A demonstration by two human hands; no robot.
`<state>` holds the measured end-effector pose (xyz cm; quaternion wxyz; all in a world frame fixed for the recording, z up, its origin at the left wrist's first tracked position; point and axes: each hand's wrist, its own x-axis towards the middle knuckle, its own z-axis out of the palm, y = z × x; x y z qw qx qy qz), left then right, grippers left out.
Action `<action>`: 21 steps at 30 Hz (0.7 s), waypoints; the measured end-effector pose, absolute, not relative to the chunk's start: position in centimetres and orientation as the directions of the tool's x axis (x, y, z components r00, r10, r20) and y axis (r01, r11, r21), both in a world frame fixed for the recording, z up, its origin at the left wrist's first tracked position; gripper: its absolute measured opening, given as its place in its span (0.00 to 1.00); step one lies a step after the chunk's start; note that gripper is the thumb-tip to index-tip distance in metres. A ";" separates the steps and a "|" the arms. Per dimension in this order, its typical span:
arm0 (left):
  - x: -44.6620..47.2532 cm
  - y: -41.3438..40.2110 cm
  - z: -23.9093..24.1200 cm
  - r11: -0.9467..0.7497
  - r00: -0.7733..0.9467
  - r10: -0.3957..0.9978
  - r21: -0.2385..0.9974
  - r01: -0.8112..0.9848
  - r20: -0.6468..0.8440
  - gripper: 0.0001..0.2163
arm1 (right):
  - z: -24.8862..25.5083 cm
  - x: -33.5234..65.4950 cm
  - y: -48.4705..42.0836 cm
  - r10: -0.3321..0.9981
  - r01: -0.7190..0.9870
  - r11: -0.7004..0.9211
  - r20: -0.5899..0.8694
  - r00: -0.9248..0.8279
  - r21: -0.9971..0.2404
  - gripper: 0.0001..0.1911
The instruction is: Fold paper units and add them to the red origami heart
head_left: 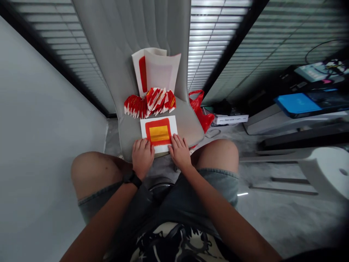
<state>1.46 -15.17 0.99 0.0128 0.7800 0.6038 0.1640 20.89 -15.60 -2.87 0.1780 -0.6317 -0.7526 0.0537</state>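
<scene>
A white sheet of joss paper (159, 148) with a red block and a gold rectangle in its middle lies flat on the seat of a grey chair (188, 120). My left hand (143, 155), with a black watch at the wrist, rests its fingers on the sheet's near left corner. At the near right corner, the fingers of my right hand (180, 151) lie stretched out on the paper. Just behind the sheet stands a row of folded red, white and gold papers (152, 103). Larger bent sheets (159, 71) lean upright against the backrest.
A red plastic bag (200, 112) hangs or sits beside the chair's right side. Farther right are a white box (231, 119), a blue flat box (296, 104) and a white stool (331, 167). A wall (40, 145) closes off the left.
</scene>
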 end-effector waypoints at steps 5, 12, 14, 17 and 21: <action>4.0 -15.1 0.5 -0.437 0.357 0.885 0.272 0.857 0.298 0.20 | -3.2 20.8 -15.6 0.975 0.935 0.174 0.186 -0.120 -0.308 0.28; 7.6 -16.2 -0.7 -0.402 0.339 0.913 0.366 0.839 0.225 0.24 | -3.5 20.9 -15.5 0.981 0.938 0.167 0.143 -0.128 -0.303 0.27; 7.0 -16.3 -0.9 -0.388 0.324 0.919 0.373 0.843 0.223 0.25 | -3.6 20.9 -15.5 0.981 0.937 0.165 0.154 -0.122 -0.308 0.27; 5.0 -16.5 -1.2 -0.338 0.263 0.934 0.363 0.868 0.242 0.27 | -3.6 20.9 -15.6 0.977 0.932 0.169 0.177 -0.116 -0.320 0.28; 3.0 -16.9 -1.2 -0.284 0.210 0.948 0.335 0.898 0.240 0.27 | -3.4 21.0 -15.8 0.975 0.933 0.179 0.179 -0.127 -0.311 0.29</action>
